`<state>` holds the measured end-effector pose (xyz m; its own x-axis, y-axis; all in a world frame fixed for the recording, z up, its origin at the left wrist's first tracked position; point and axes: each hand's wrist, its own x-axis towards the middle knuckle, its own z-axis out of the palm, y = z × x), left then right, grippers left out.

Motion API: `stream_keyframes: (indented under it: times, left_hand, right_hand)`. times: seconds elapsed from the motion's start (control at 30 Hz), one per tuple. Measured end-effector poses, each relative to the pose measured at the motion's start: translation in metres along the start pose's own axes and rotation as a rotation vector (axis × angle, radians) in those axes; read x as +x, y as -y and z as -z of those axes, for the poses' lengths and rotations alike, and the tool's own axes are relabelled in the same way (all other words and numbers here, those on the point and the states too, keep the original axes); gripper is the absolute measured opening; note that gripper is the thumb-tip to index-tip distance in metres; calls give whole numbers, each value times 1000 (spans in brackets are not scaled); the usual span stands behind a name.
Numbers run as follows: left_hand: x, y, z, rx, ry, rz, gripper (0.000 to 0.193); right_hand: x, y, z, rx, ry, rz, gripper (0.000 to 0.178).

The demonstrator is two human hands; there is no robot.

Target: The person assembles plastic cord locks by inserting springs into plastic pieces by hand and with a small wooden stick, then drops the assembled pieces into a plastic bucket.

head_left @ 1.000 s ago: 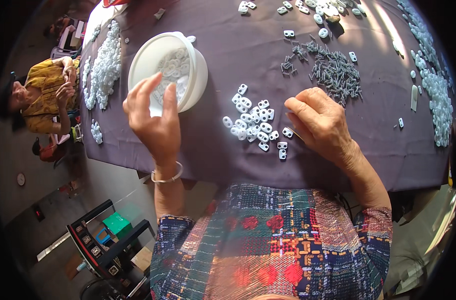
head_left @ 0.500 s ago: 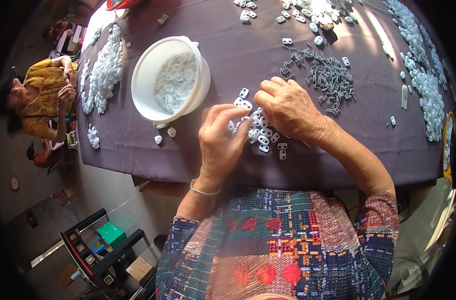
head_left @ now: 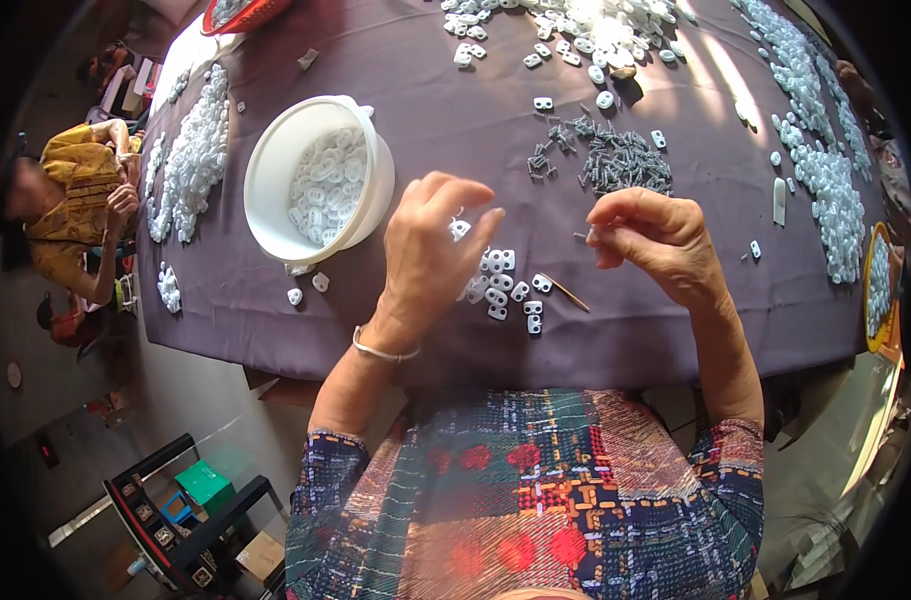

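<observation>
My left hand (head_left: 426, 245) is raised between the white bucket and a small pile of white two-hole plastic pieces (head_left: 498, 285). Its fingers curl, thumb and index tips apart, around one white two-hole piece (head_left: 460, 230). To the right, my right hand (head_left: 666, 240) pinches a tiny grey metal piece (head_left: 582, 236) between thumb and fingertips, in front of a heap of similar grey metal pieces (head_left: 626, 160). Whether these are screws or springs is too small to tell. A thin wooden stick (head_left: 568, 293) lies beside the white pile.
The white bucket (head_left: 376, 185) on the left holds many white pieces. More white heaps lie at far left (head_left: 198, 150), far centre (head_left: 601, 30) and right (head_left: 826, 190). A red basket (head_left: 246, 15) and a yellow-rimmed basket (head_left: 876, 320) stand at the edges. Another person (head_left: 76, 205) sits left.
My hands have parted from over the white pile. The right moved rightward, now with the grey piece in its fingertips; the left sits farther from it. The whole view shifted slightly.
</observation>
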<state>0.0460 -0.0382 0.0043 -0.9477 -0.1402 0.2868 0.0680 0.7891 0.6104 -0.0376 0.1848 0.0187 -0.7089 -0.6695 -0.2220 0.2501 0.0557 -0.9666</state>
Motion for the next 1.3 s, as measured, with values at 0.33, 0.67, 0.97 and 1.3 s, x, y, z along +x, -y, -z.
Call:
stream_keyframes:
  times: [0.33, 0.67, 0.97, 1.3]
  left_hand:
    - [-15, -17, 3, -49, 195, -52, 20]
    - [-20, -1, 10, 37, 103, 57, 20]
    - [-23, -6, 1, 78, 125, -48, 21]
    - [-6, -17, -8, -281, 141, 104, 13]
  right_hand:
    - [-1, -15, 15, 268, 11, -63, 11]
    - [-7, -28, 13, 332, 110, -96, 8]
    - [-8, -30, 6, 336, 131, -96, 10]
    - [-6, -25, 14, 318, -89, -46, 12]
